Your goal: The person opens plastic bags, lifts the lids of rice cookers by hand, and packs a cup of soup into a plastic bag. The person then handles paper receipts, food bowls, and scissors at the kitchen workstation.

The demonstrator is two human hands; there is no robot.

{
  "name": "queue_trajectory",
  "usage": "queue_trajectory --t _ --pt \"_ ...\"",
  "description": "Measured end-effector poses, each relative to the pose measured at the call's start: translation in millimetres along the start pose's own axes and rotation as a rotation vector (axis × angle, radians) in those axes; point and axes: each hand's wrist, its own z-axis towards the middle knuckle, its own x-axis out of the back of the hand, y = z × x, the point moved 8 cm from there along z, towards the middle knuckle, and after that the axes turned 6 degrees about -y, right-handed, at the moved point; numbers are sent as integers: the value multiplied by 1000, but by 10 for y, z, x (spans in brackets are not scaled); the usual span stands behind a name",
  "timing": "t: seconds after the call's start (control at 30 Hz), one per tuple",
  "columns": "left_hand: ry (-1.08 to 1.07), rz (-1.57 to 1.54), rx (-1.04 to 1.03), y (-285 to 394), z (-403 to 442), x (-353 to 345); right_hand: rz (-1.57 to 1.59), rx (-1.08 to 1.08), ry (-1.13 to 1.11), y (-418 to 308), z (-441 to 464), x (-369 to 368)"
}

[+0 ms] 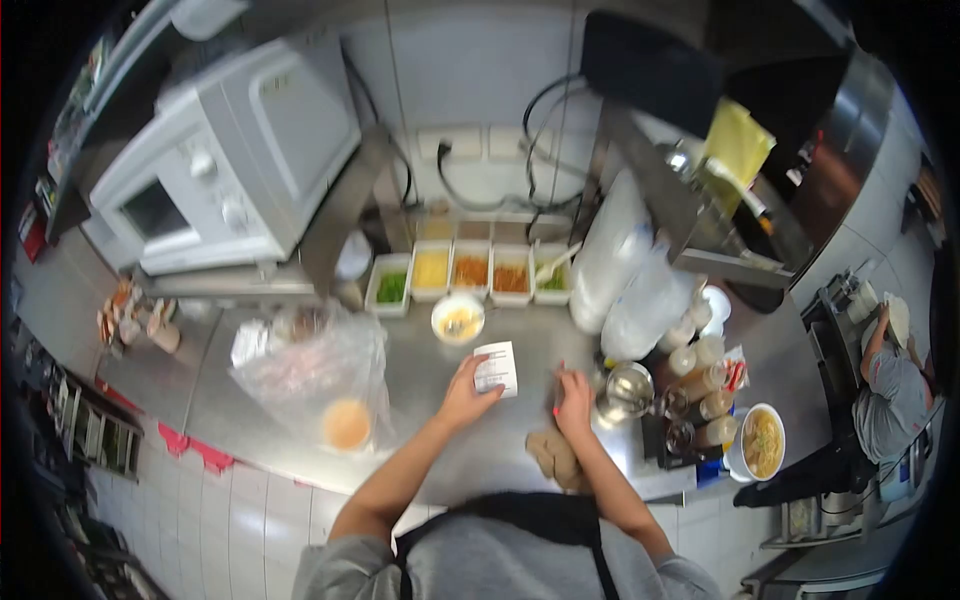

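Note:
My left hand [466,396] is closed on a printed paper slip [497,370], held over the steel counter. Just beyond the slip stands a white bowl [458,318] with yellowish food and what looks like a spoon in it. My right hand [574,402] is closed at the counter, with a thin item showing a red tip [557,409] at its fingers; its kind is too small to tell. A crumpled brown cloth [553,458] lies beside my right wrist. To the right of that hand is a shiny metal bowl [627,390].
Several white tubs [431,270] of chopped food line the back. A plastic bag [310,370] lies left, near a microwave [220,160]. At right are stacked bagged containers [640,300], sauce bottles [708,378] and a noodle bowl [763,440]. Another person [895,390] works far right.

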Motion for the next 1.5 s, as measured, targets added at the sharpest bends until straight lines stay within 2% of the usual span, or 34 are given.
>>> queue_trajectory --t 0.03,0.1,0.13,0.23,0.27,0.4,0.47,0.53,0.57,0.67,0.7,0.77,0.8,0.83,0.9,0.97,1.0,1.03,1.1,1.17,1.2,1.23,1.27,1.3,1.33,1.37,1.47,1.5 --pt "69 -115 -44 168 135 111 -151 -108 -15 91 -46 -1" --pt "161 -246 -173 555 455 369 -229 -136 -165 219 -94 -168" --pt "189 -257 -254 800 674 543 -214 -134 -151 205 -89 -144" --pt "252 -36 -652 2187 1060 1298 -185 -111 -137 133 -128 -73" --pt "176 -176 -634 2542 1193 1511 -185 -95 -132 175 -146 -97" --pt "372 -238 -991 3875 1359 2296 -175 -73 -131 165 -153 -85" --pt "440 -252 -1026 4243 1479 2486 -174 -66 -118 200 -158 -109" --pt "375 -434 -985 4394 1777 2523 -155 -66 -102 240 -160 -126" --pt "335 -523 -935 4401 1907 2508 -136 -67 -94 259 -158 -131" --pt "335 -469 -851 4449 2035 2485 50 -113 -30 259 -154 -18" --pt "344 -442 -871 4492 2056 2510 134 -136 0 246 -158 48" --pt "356 -388 -913 4586 2126 2600 101 -133 -62 102 -220 179" --pt "417 -299 -957 4648 2168 2680 83 -140 -93 33 -293 258" --pt "418 -272 -873 4666 2176 2710 144 -111 -135 -47 -375 317" --pt "573 -172 -934 4725 2030 2756 265 -66 -206 -171 -550 467" --pt "459 -237 -837 4597 2037 2669 716 -189 -522 -190 -795 498" --pt "486 -182 -766 4485 1985 2611 962 -252 -639 -215 -953 597" --pt "506 -131 -704 4435 1806 2490 1069 -252 -695 -245 -1072 781" --pt "385 -254 -680 4162 1665 2216 1299 -227 -778 -267 -1292 1288" --pt "283 -390 -640 3755 1565 1884 1183 -329 -689 -13 -1454 1949" --pt "329 -321 -477 3679 1279 1573 1167 -398 -528 219 -1536 2281" --pt "219 -276 -540 3408 1311 1390 1140 -460 -381 431 -1663 2571" --pt "157 -303 -497 3147 1258 1131 1139 -555 -214 796 -1849 2729" --pt "81 -262 -432 3019 1098 839 1132 -642 -56 1217 -2063 2803" --pt "41 -229 -386 2830 977 576 1057 -798 -7 1566 -2296 2825" --pt "1 -269 -244 2631 877 326 973 -948 37 1877 -2508 2841" --pt "-73 -356 -149 1961 741 -221 780 -1288 176 2561 -2992 2759" --pt "-81 -349 -109 1759 699 -341 879 -1274 331 2687 -3032 2732"
